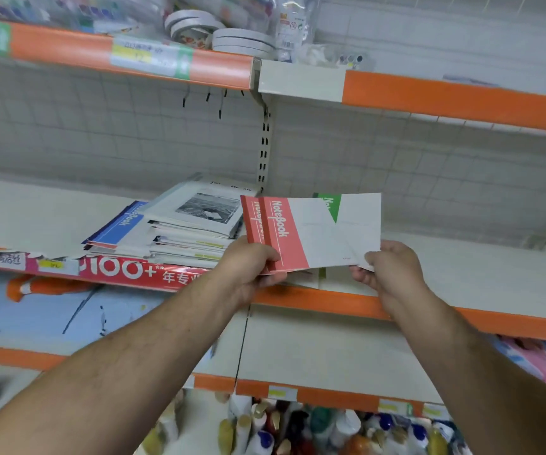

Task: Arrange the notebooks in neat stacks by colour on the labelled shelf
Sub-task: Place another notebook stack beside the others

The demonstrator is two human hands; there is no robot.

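While both arms reach up from below in the head view, the left hand grips the red spine edge of the red notebooks, thumb across the cover and fingers curled underneath, and the right hand pinches the white lower right corner of the same bunch. At least two red-and-white covers show, slightly fanned, each printed "NoteBook" down its red band. They are held tilted, just above the front of the middle shelf, near the upright post where two shelf sections meet. A green notebook peeks out from behind the top edge of the red ones; whether it is part of the held bunch or lies on the shelf cannot be told. Left of the hands, on the same shelf level, a blue notebook lies on top of a low, untidy pile. Beside it stands a taller, skewed grey stack topped by a cover with a black-and-white photo. A torn red banner with white figures runs along the shelf edge under these piles. On the upper shelf lie several tape rolls, and at the bottom of the frame stand small bottles with coloured caps.
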